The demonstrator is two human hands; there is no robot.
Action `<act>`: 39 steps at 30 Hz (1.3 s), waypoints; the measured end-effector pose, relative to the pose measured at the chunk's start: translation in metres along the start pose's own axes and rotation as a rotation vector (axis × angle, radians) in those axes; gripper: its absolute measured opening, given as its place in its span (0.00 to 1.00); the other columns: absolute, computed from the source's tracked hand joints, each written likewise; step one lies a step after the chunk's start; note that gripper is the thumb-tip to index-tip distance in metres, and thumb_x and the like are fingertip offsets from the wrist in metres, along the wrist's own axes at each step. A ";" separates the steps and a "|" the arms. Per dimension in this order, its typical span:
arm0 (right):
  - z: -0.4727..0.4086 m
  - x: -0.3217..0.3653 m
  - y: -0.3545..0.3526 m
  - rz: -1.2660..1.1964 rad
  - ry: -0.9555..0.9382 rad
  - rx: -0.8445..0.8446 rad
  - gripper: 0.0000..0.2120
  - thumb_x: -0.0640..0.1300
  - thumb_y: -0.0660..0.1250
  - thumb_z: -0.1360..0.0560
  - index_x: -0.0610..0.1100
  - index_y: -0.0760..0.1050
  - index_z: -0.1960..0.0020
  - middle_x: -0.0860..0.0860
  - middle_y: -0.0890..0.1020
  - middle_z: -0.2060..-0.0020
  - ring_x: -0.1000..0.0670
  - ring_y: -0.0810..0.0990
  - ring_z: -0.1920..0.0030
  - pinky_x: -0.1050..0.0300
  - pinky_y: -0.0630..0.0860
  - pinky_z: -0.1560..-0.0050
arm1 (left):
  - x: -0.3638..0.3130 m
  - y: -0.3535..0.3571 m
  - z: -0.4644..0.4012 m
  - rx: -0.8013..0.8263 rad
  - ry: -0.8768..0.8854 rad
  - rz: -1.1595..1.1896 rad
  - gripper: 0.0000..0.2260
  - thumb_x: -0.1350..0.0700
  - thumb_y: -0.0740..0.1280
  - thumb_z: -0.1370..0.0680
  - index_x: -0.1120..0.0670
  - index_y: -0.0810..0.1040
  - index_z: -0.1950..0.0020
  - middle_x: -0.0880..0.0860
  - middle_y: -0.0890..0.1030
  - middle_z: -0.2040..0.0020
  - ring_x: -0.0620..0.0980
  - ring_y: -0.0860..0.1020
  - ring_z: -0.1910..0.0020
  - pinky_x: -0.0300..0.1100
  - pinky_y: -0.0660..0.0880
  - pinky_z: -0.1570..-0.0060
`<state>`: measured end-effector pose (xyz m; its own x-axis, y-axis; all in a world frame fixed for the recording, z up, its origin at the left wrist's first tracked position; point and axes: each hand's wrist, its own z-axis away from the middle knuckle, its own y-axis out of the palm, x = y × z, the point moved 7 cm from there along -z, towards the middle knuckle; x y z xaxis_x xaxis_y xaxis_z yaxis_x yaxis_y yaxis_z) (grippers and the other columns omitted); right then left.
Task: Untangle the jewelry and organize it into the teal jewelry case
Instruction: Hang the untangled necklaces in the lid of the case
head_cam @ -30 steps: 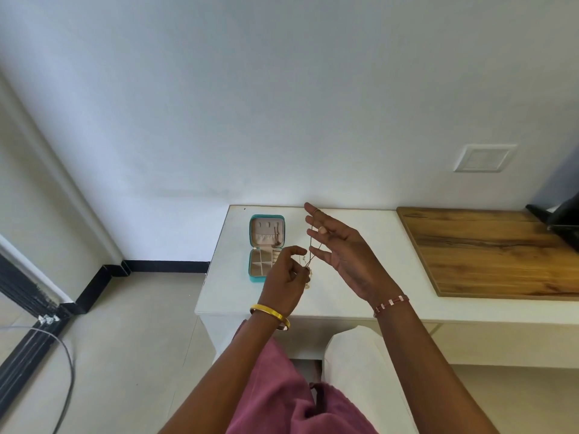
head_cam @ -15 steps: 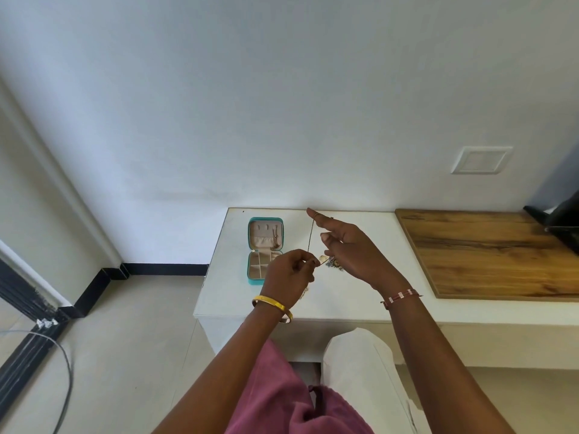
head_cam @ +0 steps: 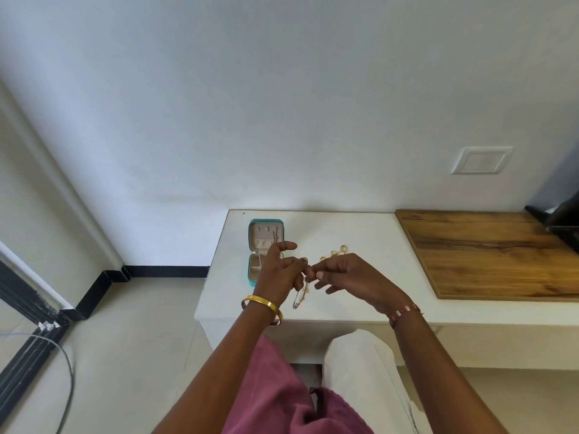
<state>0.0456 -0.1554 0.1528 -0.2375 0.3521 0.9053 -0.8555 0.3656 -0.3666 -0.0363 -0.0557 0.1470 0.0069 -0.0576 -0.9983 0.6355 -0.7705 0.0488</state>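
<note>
So I've got the chain (head_cam: 300, 296) pinched up between both hands just above the white table (head_cam: 360, 233), left hand (head_cam: 279, 275) with fingers curled on the upper bit and pointer finger sticking out, right hand (head_cam: 347, 277) nipping it from the other side with fingertips almost touching the left ones. The rest of the chain dangles down below my left hand, and it's too thin and blurry for me to tell where the knot actually sits. The teal case (head_cam: 265, 250) is open just past my left hand, lid up, and I honestly can't make out what's in the compartments. A little pile of gold rings (head_cam: 337, 252) sits on the table just behind my right hand. Biggest worry, I reckon: pulling too hard and tightening the snag instead of loosening it, or snapping a link. Also the dangling end hangs close to the near edge of the table, so if my pinch slips it could slide straight off onto my lap or the floor. My right knuckles are near those rings too, and a careless flick could scatter them. Room-wise, plenty of bare table to the right before the wooden board (head_cam: 488, 252), but the left edge is right beside the case.
</note>
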 end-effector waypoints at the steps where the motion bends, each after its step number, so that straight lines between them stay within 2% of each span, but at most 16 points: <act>1: 0.001 0.001 0.001 -0.024 -0.021 -0.003 0.09 0.39 0.63 0.24 0.44 0.80 0.48 0.45 0.83 0.51 0.51 0.81 0.52 0.57 0.76 0.51 | 0.001 0.000 0.000 0.000 -0.014 0.011 0.10 0.66 0.61 0.24 0.52 0.67 0.50 0.49 0.79 0.74 0.43 0.70 0.78 0.39 0.71 0.69; 5: 0.000 0.004 0.006 -0.062 -0.048 -0.025 0.05 0.43 0.67 0.25 0.46 0.81 0.52 0.44 0.83 0.54 0.53 0.79 0.56 0.58 0.75 0.53 | 0.002 0.001 0.001 0.016 -0.056 0.066 0.10 0.66 0.61 0.24 0.51 0.68 0.52 0.47 0.79 0.76 0.43 0.71 0.77 0.36 0.73 0.71; 7: 0.000 0.003 0.007 -0.077 -0.044 -0.037 0.03 0.44 0.68 0.26 0.47 0.81 0.57 0.47 0.83 0.59 0.53 0.79 0.58 0.58 0.74 0.54 | 0.002 0.001 0.001 0.035 -0.075 0.074 0.08 0.67 0.60 0.23 0.53 0.69 0.52 0.49 0.78 0.76 0.46 0.72 0.76 0.36 0.73 0.71; 10: 0.000 0.003 0.006 -0.088 -0.048 -0.058 0.07 0.42 0.67 0.26 0.47 0.79 0.63 0.51 0.83 0.62 0.55 0.78 0.59 0.59 0.73 0.55 | 0.005 0.000 -0.001 0.078 -0.108 0.051 0.07 0.66 0.58 0.23 0.56 0.73 0.53 0.50 0.79 0.76 0.46 0.71 0.77 0.39 0.72 0.70; 14: 0.000 0.004 0.002 -0.157 -0.050 -0.098 0.11 0.37 0.64 0.26 0.46 0.78 0.65 0.54 0.82 0.68 0.54 0.77 0.62 0.59 0.71 0.58 | 0.010 0.002 -0.001 0.157 -0.140 0.005 0.11 0.65 0.58 0.22 0.55 0.78 0.57 0.49 0.79 0.75 0.44 0.71 0.78 0.39 0.69 0.68; 17: 0.000 0.003 0.001 -0.201 -0.036 -0.107 0.14 0.35 0.60 0.25 0.44 0.76 0.68 0.50 0.82 0.69 0.52 0.76 0.63 0.60 0.70 0.61 | 0.010 0.002 -0.001 0.172 -0.118 -0.120 0.11 0.62 0.61 0.22 0.54 0.79 0.60 0.49 0.78 0.73 0.43 0.71 0.77 0.36 0.71 0.69; 19: -0.001 0.003 0.001 -0.246 -0.033 -0.118 0.15 0.35 0.59 0.25 0.44 0.75 0.69 0.47 0.80 0.69 0.51 0.75 0.65 0.61 0.69 0.63 | 0.008 0.000 -0.003 0.184 -0.067 -0.279 0.09 0.61 0.63 0.23 0.54 0.80 0.61 0.50 0.77 0.71 0.41 0.72 0.77 0.33 0.73 0.70; 21: -0.002 0.003 0.000 -0.265 -0.040 -0.122 0.16 0.35 0.58 0.25 0.44 0.75 0.70 0.47 0.78 0.71 0.52 0.73 0.68 0.61 0.68 0.64 | 0.007 0.000 -0.004 0.203 -0.015 -0.368 0.04 0.59 0.66 0.25 0.55 0.80 0.55 0.50 0.77 0.70 0.39 0.72 0.77 0.32 0.73 0.69; 23: -0.002 0.003 -0.001 -0.267 -0.042 -0.114 0.17 0.35 0.59 0.25 0.44 0.75 0.70 0.47 0.76 0.73 0.52 0.71 0.70 0.61 0.67 0.65 | 0.006 -0.001 -0.005 0.196 0.025 -0.399 0.06 0.58 0.67 0.25 0.55 0.79 0.49 0.51 0.77 0.70 0.39 0.72 0.77 0.32 0.74 0.67; 26: -0.003 0.002 -0.001 -0.250 -0.029 -0.106 0.15 0.35 0.60 0.25 0.43 0.76 0.69 0.49 0.73 0.76 0.52 0.68 0.72 0.61 0.65 0.67 | 0.004 0.002 -0.004 0.216 0.056 -0.422 0.08 0.59 0.66 0.25 0.56 0.79 0.47 0.50 0.76 0.70 0.39 0.72 0.77 0.31 0.74 0.67; 29: -0.004 0.001 -0.002 -0.199 -0.014 -0.106 0.14 0.35 0.61 0.26 0.43 0.76 0.69 0.50 0.72 0.77 0.54 0.67 0.73 0.62 0.65 0.68 | 0.003 0.004 -0.003 0.220 0.064 -0.447 0.08 0.59 0.65 0.25 0.57 0.79 0.47 0.49 0.76 0.69 0.38 0.72 0.77 0.29 0.72 0.68; 32: -0.004 0.002 -0.003 -0.158 -0.015 -0.106 0.13 0.36 0.61 0.26 0.43 0.76 0.68 0.48 0.72 0.76 0.54 0.68 0.73 0.62 0.65 0.68 | 0.002 0.005 -0.002 0.225 0.074 -0.470 0.05 0.59 0.65 0.24 0.58 0.80 0.53 0.48 0.76 0.70 0.38 0.72 0.77 0.28 0.72 0.69; 35: -0.003 0.003 -0.003 -0.141 -0.021 -0.103 0.14 0.37 0.60 0.25 0.44 0.76 0.68 0.48 0.74 0.73 0.53 0.69 0.70 0.61 0.66 0.66 | 0.006 0.005 -0.003 0.219 -0.002 -0.392 0.08 0.62 0.63 0.24 0.55 0.78 0.62 0.49 0.76 0.70 0.40 0.73 0.74 0.32 0.73 0.67; 39: -0.003 0.001 -0.001 -0.200 -0.035 -0.093 0.16 0.41 0.61 0.23 0.44 0.73 0.70 0.49 0.76 0.71 0.53 0.73 0.67 0.60 0.69 0.63 | 0.011 0.002 -0.003 0.123 -0.152 -0.022 0.13 0.64 0.58 0.22 0.56 0.74 0.66 0.52 0.77 0.69 0.50 0.74 0.66 0.41 0.72 0.63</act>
<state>0.0476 -0.1529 0.1535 -0.0848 0.2350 0.9683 -0.8416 0.5034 -0.1959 -0.0326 -0.0560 0.1360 -0.1284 -0.1281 -0.9834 0.5351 -0.8438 0.0401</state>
